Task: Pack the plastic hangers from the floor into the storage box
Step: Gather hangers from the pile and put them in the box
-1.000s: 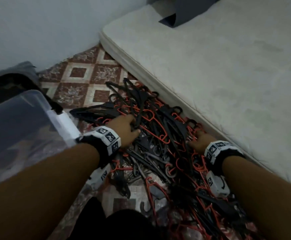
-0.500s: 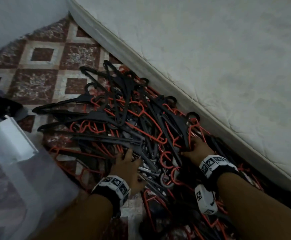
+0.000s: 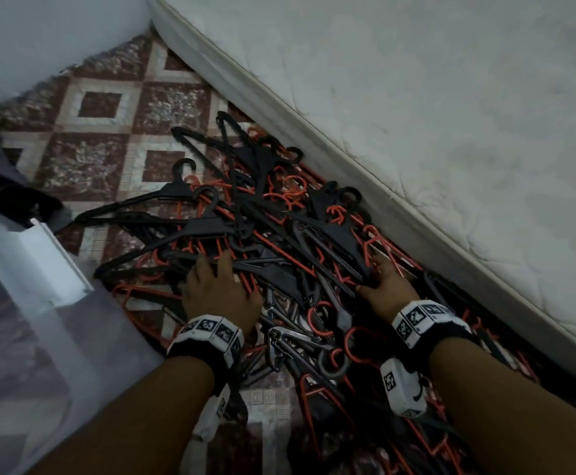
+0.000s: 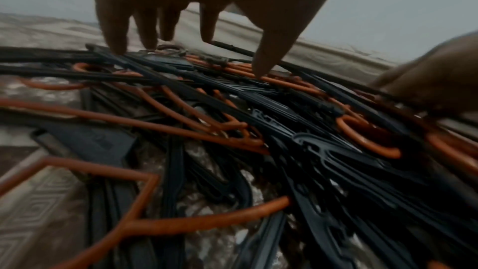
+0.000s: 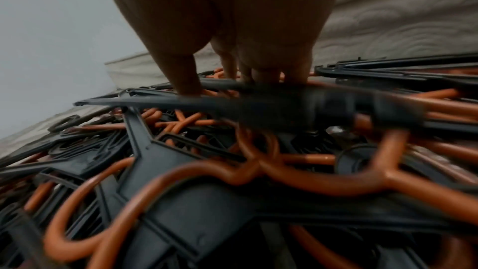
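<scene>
I see the hangers [image 3: 266, 241], black and red, in a tangled pile on the floor [image 3: 108, 145] between the box [image 3: 39, 269] and the mattress [image 3: 416, 132]. My left hand [image 3: 216, 291] lies on the pile with fingers spread and straight, the tips touching the hangers. My right hand [image 3: 384, 286] has its fingers curled down round a black hanger [image 5: 258, 105] near the mattress edge.
</scene>
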